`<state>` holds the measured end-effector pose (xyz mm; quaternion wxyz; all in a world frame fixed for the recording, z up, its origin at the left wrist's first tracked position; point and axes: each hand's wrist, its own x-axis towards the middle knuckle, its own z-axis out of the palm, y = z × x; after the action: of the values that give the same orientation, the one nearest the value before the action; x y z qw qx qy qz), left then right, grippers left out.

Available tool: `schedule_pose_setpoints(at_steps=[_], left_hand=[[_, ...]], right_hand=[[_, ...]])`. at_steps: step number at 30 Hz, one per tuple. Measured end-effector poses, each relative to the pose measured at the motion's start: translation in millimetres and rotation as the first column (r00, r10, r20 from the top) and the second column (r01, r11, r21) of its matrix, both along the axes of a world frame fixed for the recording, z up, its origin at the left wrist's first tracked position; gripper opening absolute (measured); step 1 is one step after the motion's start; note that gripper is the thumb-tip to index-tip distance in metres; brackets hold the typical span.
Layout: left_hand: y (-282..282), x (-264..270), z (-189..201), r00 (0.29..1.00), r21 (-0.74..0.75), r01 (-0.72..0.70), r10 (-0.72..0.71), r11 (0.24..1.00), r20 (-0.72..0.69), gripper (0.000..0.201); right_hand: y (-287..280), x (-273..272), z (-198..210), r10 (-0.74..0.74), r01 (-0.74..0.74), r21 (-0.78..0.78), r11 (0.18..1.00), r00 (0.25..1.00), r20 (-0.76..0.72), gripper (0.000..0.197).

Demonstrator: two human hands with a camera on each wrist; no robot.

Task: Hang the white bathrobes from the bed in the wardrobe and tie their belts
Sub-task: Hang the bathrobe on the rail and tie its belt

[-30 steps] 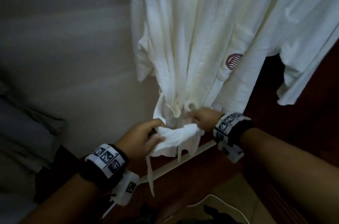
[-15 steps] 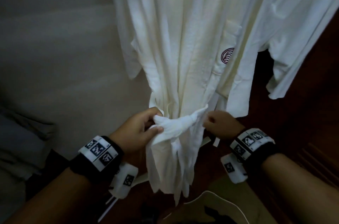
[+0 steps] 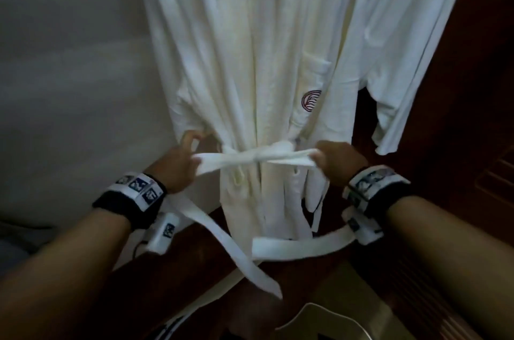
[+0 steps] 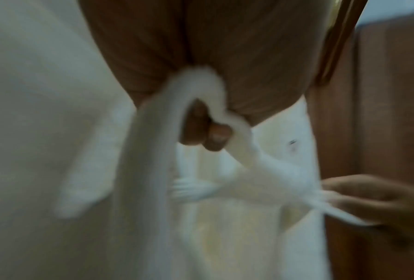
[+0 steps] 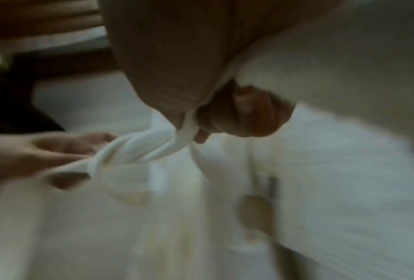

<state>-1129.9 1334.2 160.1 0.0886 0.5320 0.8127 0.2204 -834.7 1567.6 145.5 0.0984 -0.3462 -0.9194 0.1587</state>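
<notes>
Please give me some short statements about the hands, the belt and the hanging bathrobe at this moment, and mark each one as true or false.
1. Both hands grip the belt, one on each side of the robe's front. True: the left hand and the right hand each grip a side.
2. The bathrobe lies flat on a bed. False: it hangs upright.
3. A dark red logo shows on the robe's chest pocket. True.
4. The belt hangs slack between the hands. False: it stretches nearly level between them, crossing at the waist.
5. Loose belt ends trail down below the hands. True.
6. No other garment is visible. False: a second white garment hangs to the right.
</notes>
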Motion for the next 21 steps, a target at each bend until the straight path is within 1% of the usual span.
schedule_pose_setpoints(at_steps=[1,2,3,5,6,8,9,10,12,13,14,16,17,19,21], left_hand=[[-6.9,-25.5,-11.0,0.985,-0.091,-0.17,0.167,0.981,-0.046,0.046],[-15.0,-46.5,-23.4,0.954,-0.169,-0.299,0.29,0.939,-0.078,0.046],[-19.4,-63.0,-35.8,0.93,-0.211,-0.368,0.356,0.906,-0.094,0.046],[-16.4,-74.9,-53.5,0.918,-0.252,-0.397,0.387,0.882,-0.091,0.049],[-12.2,-72.7,-55.5,0.921,-0.257,-0.389,0.382,0.885,-0.08,0.052],[0.3,-69.4,-47.0,0.938,-0.256,-0.345,0.337,0.903,-0.077,0.06],[8.5,-70.0,-33.9,0.947,-0.226,-0.32,0.303,0.92,-0.107,0.061],[18.1,-71.3,-15.6,0.95,-0.156,-0.299,0.278,0.942,-0.141,0.06],[39.9,-70.2,36.0,0.96,0.053,-0.225,0.23,0.973,-0.157,0.053],[50.7,-66.2,67.1,0.966,0.15,-0.159,0.185,0.976,-0.18,0.048],[61.9,-61.0,99.7,0.961,0.236,-0.083,0.14,0.968,-0.238,0.043],[79.7,-47.6,164.1,0.922,0.376,0.064,0.089,0.924,-0.376,0.034],[85.9,-37.7,195.7,0.901,0.43,0.123,0.081,0.895,-0.425,0.031],[97.3,-16.4,255.7,0.86,0.504,0.217,0.081,0.836,-0.504,0.026],[109.3,4.7,307.7,0.783,0.539,0.324,0.099,0.778,-0.614,0.026]], right_hand=[[21.5,16.6,-7.0,-0.134,0.134,0.014,0.991,0.985,0.11,0.029],[38.9,31.4,-15.3,-0.214,0.211,0.033,0.977,0.962,0.173,0.025],[47.8,40.9,-20.8,-0.258,0.254,0.046,0.966,0.945,0.202,0.02],[50.7,43.7,-30.3,-0.254,0.23,0.124,0.965,0.938,0.236,0.015],[47.9,39.7,-31.6,-0.255,0.232,0.127,0.964,0.942,0.218,0.014],[42.1,26.9,-22.6,-0.275,0.267,0.073,0.961,0.951,0.138,0.012],[42.5,20.4,-11.7,-0.26,0.254,0.07,0.965,0.963,0.078,0.012],[42.5,14.3,4.6,-0.233,0.232,0.088,0.969,0.973,0.004,0.015],[36.9,3.7,52.3,-0.152,0.182,0.165,0.969,0.972,-0.18,0.023],[32.6,-0.7,81.5,-0.105,0.167,0.223,0.96,0.958,-0.266,0.023],[27.8,-4.4,114.9,-0.06,0.162,0.284,0.945,0.939,-0.338,0.02],[21.0,-8.2,181.2,-0.002,0.188,0.368,0.911,0.893,-0.451,0.014],[18.3,-8.8,213.7,0.021,0.194,0.391,0.9,0.876,-0.481,0.012],[22.0,-10.3,274.0,0.059,0.199,0.442,0.875,0.862,-0.504,0.013],[31.4,-12.8,328.5,0.067,0.208,0.473,0.856,0.863,-0.5,0.014]])
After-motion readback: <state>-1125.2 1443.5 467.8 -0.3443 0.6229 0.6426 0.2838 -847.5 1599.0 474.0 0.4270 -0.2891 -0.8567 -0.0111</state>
